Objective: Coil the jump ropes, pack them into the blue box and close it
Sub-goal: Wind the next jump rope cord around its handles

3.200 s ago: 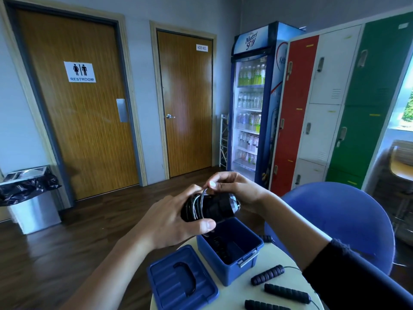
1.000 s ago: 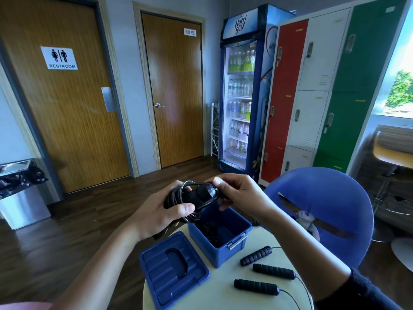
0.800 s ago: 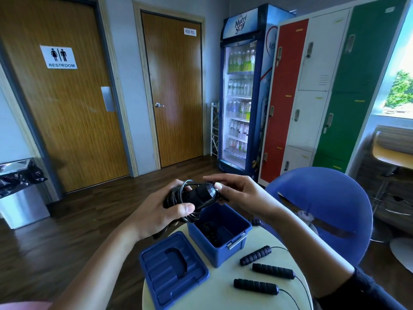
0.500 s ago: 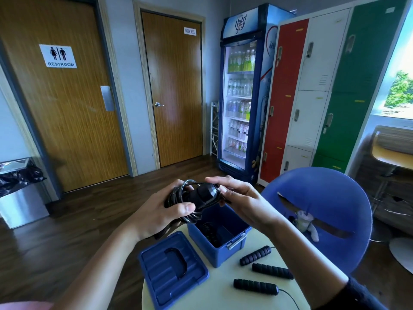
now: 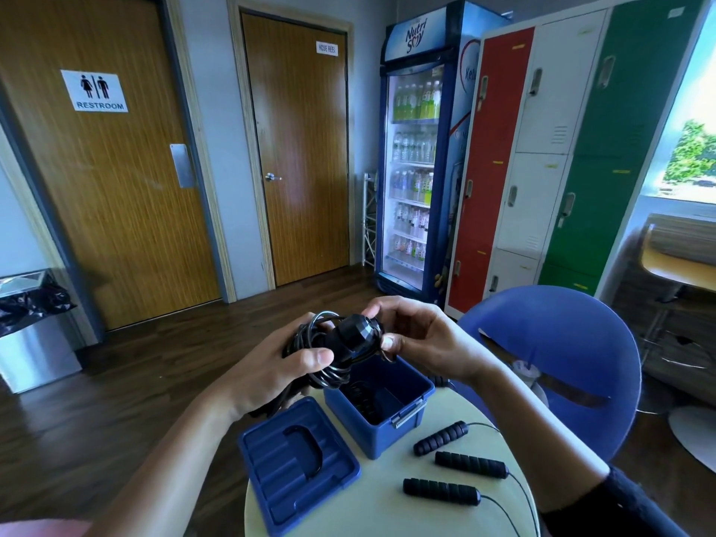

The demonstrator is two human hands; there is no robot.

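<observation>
jump rope (image 5: 337,348): black glossy cord coiled round ribbed handles, held above the open blue box (image 5: 377,405) | left hand (image 5: 277,368): clasps the coil, thumb across it; right hand (image 5: 422,339): fingertips pinch the cord end

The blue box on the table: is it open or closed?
Open. The blue box has no cover, its inside shows from above, and the lid lies apart on the table, left of it.
</observation>
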